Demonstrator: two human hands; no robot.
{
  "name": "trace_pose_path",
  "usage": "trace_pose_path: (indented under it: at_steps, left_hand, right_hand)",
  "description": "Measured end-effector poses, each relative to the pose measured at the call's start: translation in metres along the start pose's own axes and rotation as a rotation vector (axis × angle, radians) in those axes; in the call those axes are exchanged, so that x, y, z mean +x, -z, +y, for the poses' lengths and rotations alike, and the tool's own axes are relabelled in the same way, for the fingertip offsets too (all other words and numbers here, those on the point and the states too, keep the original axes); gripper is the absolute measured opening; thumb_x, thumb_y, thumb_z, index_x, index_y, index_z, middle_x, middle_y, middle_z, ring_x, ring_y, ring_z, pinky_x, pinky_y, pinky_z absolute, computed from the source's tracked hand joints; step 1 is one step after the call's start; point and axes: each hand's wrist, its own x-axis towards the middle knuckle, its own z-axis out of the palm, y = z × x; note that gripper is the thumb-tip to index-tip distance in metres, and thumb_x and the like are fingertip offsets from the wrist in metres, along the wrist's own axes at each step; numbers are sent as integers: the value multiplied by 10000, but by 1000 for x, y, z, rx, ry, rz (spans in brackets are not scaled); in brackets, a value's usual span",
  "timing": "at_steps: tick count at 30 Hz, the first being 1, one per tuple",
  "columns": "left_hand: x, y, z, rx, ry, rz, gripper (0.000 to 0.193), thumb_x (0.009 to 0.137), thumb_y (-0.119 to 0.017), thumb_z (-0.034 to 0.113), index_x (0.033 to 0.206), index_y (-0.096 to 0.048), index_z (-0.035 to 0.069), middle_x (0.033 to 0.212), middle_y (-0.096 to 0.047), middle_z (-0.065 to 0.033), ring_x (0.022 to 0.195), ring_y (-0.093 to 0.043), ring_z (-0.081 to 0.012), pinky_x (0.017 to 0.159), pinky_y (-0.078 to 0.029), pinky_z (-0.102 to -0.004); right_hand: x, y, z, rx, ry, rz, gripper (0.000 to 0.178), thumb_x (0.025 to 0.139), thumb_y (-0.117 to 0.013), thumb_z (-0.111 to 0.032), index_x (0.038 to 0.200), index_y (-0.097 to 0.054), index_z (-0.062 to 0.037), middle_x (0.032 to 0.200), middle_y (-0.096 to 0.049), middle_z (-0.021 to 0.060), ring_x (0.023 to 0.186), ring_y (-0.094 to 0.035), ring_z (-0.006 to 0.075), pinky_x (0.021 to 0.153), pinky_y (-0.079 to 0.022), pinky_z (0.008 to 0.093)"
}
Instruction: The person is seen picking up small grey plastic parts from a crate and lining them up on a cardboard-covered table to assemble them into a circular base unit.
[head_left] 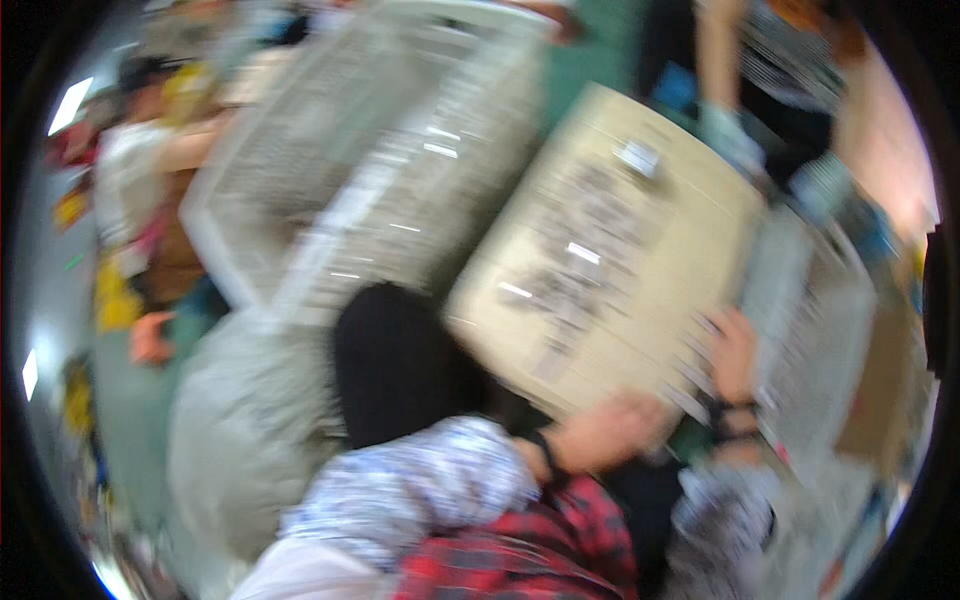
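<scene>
The view is badly smeared. My left hand [618, 428] is over the near edge of a cream-coloured table board [680, 260], a dark band at its wrist. Farther right, my right hand [733, 352] is at the board's right edge, also with dark bands at the wrist. Between and beside my hands are a few small pale, shiny pieces [690, 375], too blurred to name. I cannot make out whether either hand grips one. A loose spread of small greyish pieces [590, 250] lies across the board's middle, and a shiny whitish block [637, 158] sits near its far end.
A large white plastic crate [340, 220] stands at the left, above a bulging whitish sack [250, 430]. Right of the board are a translucent bin [815, 330] and brown cardboard [880, 400]. Another person's pale-gloved hands [732, 138] are at the far right; someone else [140, 180] is at far left.
</scene>
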Motion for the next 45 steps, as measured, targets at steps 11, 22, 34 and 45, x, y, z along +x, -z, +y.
trace_pose_path:
  at_steps: [11,22,34,45]
  left_hand:
    - [-2,-15,3,15,-211,95,716,751,-638,317,1363,-505,-29,1378,-524,-176,1330,-464,-336,1107,-350,-535]
    - [0,-20,-1,-6,-212,98,717,727,-645,318,1347,-532,-24,1387,-521,-168,1319,-477,-325,1101,-347,-542]
    - [1,-19,1,-44,-203,190,764,812,-600,429,1368,-485,-83,1351,-537,-210,1295,-485,-342,1095,-350,-512]
    - [-2,-41,6,105,-213,93,786,757,-642,399,1384,-487,-48,1432,-486,-190,1367,-440,-329,1122,-325,-523]
  right_hand:
    - [-15,4,40,-414,12,-64,259,723,-664,17,969,-595,-21,984,-557,183,996,-539,400,856,-411,487]
    - [23,39,-44,-497,-53,-299,374,836,-723,-159,1153,-636,19,1112,-658,243,1056,-607,406,920,-471,487]
    - [119,-57,-59,-315,190,-162,353,728,-679,30,1070,-638,-45,1087,-583,170,1027,-568,381,868,-470,475]
    - [83,-25,-72,-294,358,34,291,711,-719,-41,962,-573,-22,948,-571,165,917,-543,380,777,-417,482]
